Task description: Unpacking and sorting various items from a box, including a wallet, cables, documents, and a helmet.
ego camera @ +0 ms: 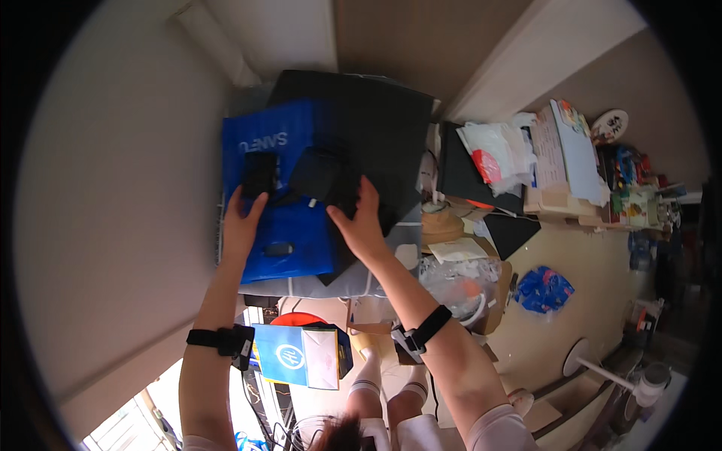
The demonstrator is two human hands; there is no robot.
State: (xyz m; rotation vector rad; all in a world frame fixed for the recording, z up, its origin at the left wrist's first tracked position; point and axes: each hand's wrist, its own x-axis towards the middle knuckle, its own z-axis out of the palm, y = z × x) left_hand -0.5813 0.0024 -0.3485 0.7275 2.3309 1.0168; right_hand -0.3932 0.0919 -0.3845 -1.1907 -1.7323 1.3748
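Note:
My left hand [243, 220] grips the lower end of a small black object [260, 173], its thumb and fingers on either side. With its thumb and fingers around the near right part, my right hand [364, 228] holds a larger dark object [318, 173]; its exact kind is too dark to tell. A small white tip [312, 203] shows at its near edge. Both objects are over a flat blue bag [299, 248] with white lettering and a cut-out handle. Beneath the bag lies a large black flat sheet or bag [372, 113], on a grey surface [338, 287].
A wall [130, 169] rises close on the left. To the right are a white plastic bag [499, 152], a cardboard box [496, 304] of clear plastic packaging, and a blue bag [545, 289] on the floor. A blue and white paper bag [282, 355] stands near my feet.

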